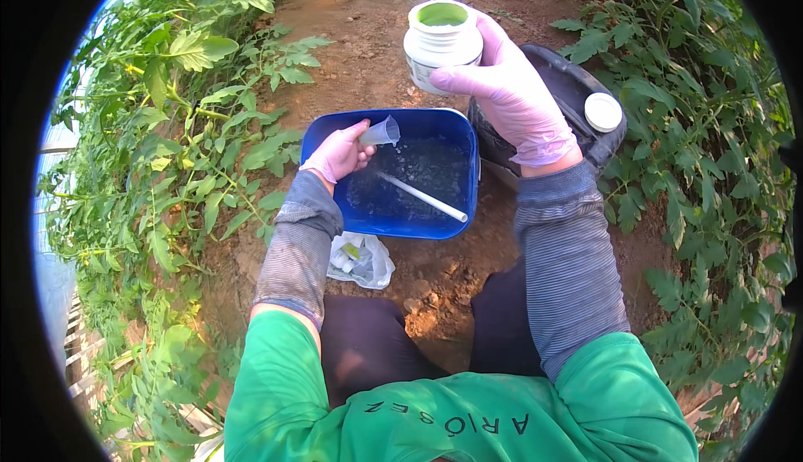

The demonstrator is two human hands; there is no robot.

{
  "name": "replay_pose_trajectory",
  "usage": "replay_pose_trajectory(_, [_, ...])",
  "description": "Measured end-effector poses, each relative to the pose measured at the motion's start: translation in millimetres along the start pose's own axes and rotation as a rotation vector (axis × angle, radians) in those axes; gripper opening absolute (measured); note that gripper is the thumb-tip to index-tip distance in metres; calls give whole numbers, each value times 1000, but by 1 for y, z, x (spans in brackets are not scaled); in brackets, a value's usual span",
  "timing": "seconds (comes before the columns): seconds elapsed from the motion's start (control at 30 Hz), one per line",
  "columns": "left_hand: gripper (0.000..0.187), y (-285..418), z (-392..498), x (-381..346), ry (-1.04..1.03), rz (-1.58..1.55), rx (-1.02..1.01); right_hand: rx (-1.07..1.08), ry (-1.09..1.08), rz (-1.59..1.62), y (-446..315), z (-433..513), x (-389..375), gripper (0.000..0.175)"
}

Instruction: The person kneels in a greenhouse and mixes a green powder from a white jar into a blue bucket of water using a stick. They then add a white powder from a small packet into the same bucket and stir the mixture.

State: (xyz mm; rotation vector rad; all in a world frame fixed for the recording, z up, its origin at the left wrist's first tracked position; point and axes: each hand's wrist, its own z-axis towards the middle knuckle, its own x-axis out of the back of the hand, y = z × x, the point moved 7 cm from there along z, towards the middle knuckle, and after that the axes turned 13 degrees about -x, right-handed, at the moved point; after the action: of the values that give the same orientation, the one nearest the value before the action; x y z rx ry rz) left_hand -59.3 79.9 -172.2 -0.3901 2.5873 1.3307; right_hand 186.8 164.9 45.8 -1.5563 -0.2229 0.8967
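My left hand (340,153), in a pale pink glove, grips a small translucent plastic measuring cup (381,131), tilted on its side over a blue plastic tub (313,124). Dark liquid with froth or bubbles lies in the tub, and a white plastic pipe (426,198) leans in it towards the near right wall. Up and to the right, my gloved right hand (511,88) is wrapped around an uncapped white plastic jar (439,48). Its wide mouth faces up and slightly towards me, with green showing inside. The jar bears a printed label.
A black plastic jerrycan (552,79) with a white screw cap (603,112) stands right of the tub. A clear plastic bag (364,264) with small items lies on the soil before my knees. Leafy tomato plants (207,110) line both sides of the dirt path.
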Motion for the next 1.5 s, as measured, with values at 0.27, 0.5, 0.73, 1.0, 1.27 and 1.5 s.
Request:
replay_pose_trajectory(0.27, [33,0,14,5,414,1623,-290,-74,-50,33,-2,-5,-13,69])
replay_pose_trajectory(0.5, [26,-42,32,-48,-123,1327,-465,-85,-62,-89,-9,-13,-26,77])
replay_pose_trajectory(0.73, [24,-39,25,-46,-118,1288,-177,-112,-176,-142,-25,-31,-49,76])
replay_pose_trajectory(1.0, [26,-38,37,-22,35,1523,-253,-104,-141,-286,-27,-33,-58,71])
replay_pose_trajectory(1.27, [21,-30,32,-13,179,1679,-115,295,-112,-523,-55,-44,-67,76])
replay_pose_trajectory(1.5, [32,-17,42,-15,38,1002,-233,15,-27,-288,-46,-39,-56,82])
